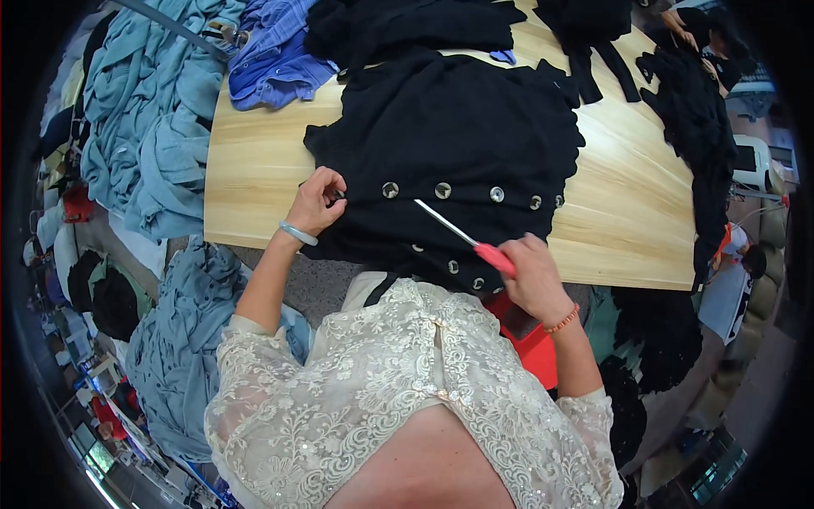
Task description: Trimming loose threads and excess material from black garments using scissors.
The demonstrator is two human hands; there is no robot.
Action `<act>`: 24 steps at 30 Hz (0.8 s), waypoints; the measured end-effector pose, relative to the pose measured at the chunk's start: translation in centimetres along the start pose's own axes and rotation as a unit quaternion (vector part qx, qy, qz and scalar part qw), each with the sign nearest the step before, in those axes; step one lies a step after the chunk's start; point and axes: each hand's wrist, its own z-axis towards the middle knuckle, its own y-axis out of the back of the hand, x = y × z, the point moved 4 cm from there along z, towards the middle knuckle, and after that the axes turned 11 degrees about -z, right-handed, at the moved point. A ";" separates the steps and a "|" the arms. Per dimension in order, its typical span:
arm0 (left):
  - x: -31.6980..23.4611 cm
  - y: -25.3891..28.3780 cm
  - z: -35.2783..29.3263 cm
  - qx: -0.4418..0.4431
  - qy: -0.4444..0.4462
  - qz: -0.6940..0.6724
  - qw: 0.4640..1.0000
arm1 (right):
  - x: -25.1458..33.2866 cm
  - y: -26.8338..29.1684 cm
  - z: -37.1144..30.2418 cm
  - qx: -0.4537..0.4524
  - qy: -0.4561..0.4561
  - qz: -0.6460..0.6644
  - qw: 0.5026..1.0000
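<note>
A black knit garment (449,110) with large shiny round buttons lies spread on the wooden table before me, its lower part hanging over the near edge. At the left end of the button row, my left hand (318,202) is closed in a pinch on the garment's edge; what is right at the fingertips is partly hidden. My right hand (532,270) grips red-handled scissors (487,253), seen nearly edge-on. Their slim silvery blades look closed and point up and left over the cloth, just below the buttons. I cannot tell whether the tip touches the fabric.
Teal fabric (153,127) is heaped at the left, with another teal pile (186,339) below it. Blue clothing (275,59) and more black garments (407,30) lie along the table's (627,212) far side. Black clothing hangs at the right edge. Something red (534,352) sits below my right forearm.
</note>
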 end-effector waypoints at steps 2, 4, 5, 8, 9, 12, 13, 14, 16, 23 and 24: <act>0.9 0.0 -0.2 -0.007 0.009 -0.013 1.000 | 1.7 -1.5 1.7 0.080 0.004 0.044 0.996; 1.3 0.0 -0.4 -0.018 0.002 -0.046 0.999 | 3.5 -2.8 3.7 0.126 0.024 0.049 0.991; 1.6 -0.1 -0.5 -0.017 0.003 -0.048 0.999 | 4.5 -3.2 4.6 0.112 0.049 0.052 0.991; 1.7 0.0 -0.6 -0.013 -0.008 -0.067 0.998 | 6.1 -5.0 6.5 0.159 0.067 0.064 0.983; 1.0 0.3 -0.7 -0.026 -0.074 0.015 0.997 | 5.8 -5.0 6.3 0.159 0.064 0.063 0.983; -2.2 -0.5 -1.0 -0.084 -0.184 0.225 0.953 | 4.3 -3.8 5.1 0.120 0.057 0.126 0.983; -4.1 -1.7 -0.8 -0.121 -0.201 0.261 0.937 | 3.6 -3.2 4.5 0.110 0.038 0.126 0.985; -4.8 -2.7 -0.4 -0.113 -0.227 0.231 0.939 | 2.9 -2.6 3.8 0.101 0.022 0.125 0.987; -5.1 -5.4 0.8 -0.054 -0.213 0.165 0.962 | 1.8 -1.9 2.6 0.085 0.017 0.122 0.989; -2.4 -7.3 2.4 0.058 -0.061 0.082 0.993 | 0.5 -2.4 0.7 0.145 -0.041 0.022 0.988; -2.6 -7.2 2.4 0.065 -0.066 0.070 0.993 | 0.8 -2.9 0.6 0.147 -0.029 0.034 0.988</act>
